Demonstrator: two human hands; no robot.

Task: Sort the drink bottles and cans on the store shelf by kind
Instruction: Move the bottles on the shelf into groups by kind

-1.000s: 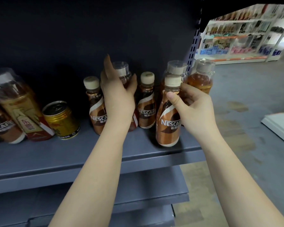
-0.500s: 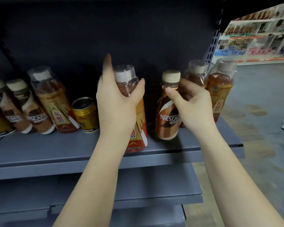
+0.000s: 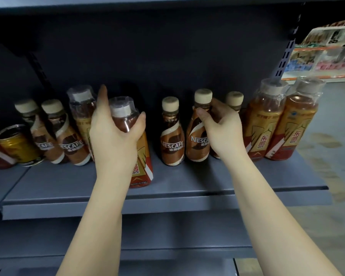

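Both hands are up at the shelf [image 3: 167, 188]. The left hand [image 3: 114, 136] is wrapped around the shoulder of a tea bottle [image 3: 127, 140], thumb on its right side, fingers round its left side, forefinger sticking straight up beside the clear cap. That bottle stands near the front of the shelf, upright, its red and orange label showing below the wrist.

The right hand [image 3: 223, 132] is closed on the neck of a Nescafe bottle [image 3: 198, 134], thumb across the front just under the cream cap, fingers curled behind. The bottle leans a little to the left; whether its base is on the shelf, I cannot tell.

Just left of the right hand's grip, a second Nescafe [image 3: 171, 134] stands upright, almost touching the held one. Behind the right hand's knuckles peeks the cap of a third Nescafe [image 3: 235, 98]. Right of that hand, two tall tea bottles [image 3: 281, 120] stand side by side at the shelf's end, touching.

Left of the left hand's grip, another tea bottle [image 3: 82, 112] sits right behind the fingers, then a Nescafe pair [image 3: 56, 134] leaning left, and further out a gold can [image 3: 18, 144] with its top tilted toward the camera. At the far left edge something red is cut off by the frame.
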